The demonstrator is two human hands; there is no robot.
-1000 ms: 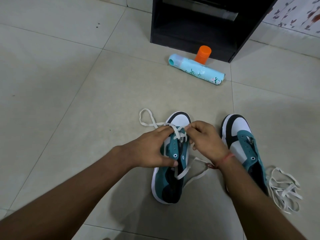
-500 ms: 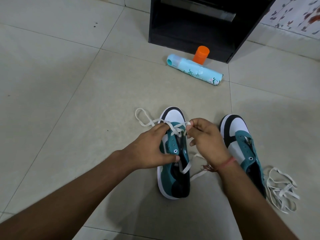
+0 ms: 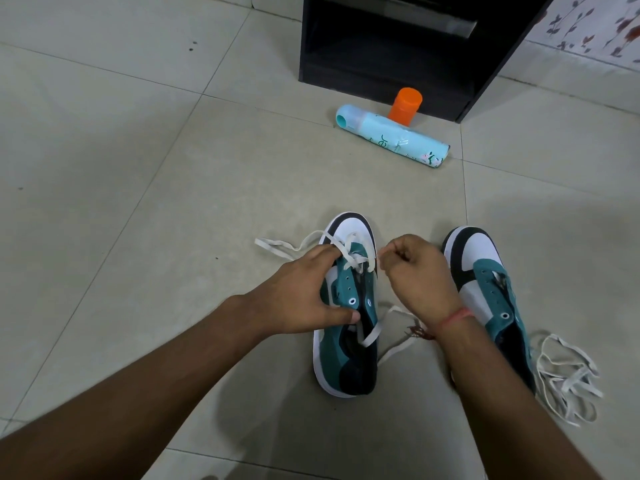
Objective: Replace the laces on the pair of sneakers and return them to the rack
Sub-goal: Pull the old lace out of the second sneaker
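The left hand grasped the left sneaker, fingers curled over its tongue side and thumb pressed near a lower eyelet, pinning it to the floor. A white lace crossed the top eyelets just beyond its fingertips, one loose end trailing out to the left on the tile, another running back under the shoe's right side toward the wrist. The right hand, just right of that shoe, was clenched around what looked like the lace's end; the pinch itself was too small to make out for certain.

To lace well here, I judged the left hand should hold the shoe firm while the right draws the lace snug and flat, without twists, keeping both ends even before moving to the next eyelets.

Right of the right hand sat the other sneaker, unlaced, touching that forearm. A tangled heap of white laces lay just beyond it and could snag the working end. Well ahead of both hands, a pale blue bottle lay on its side with an orange cup behind it, both blocking the front of the black rack; they would likely need shifting before the shoes go back.
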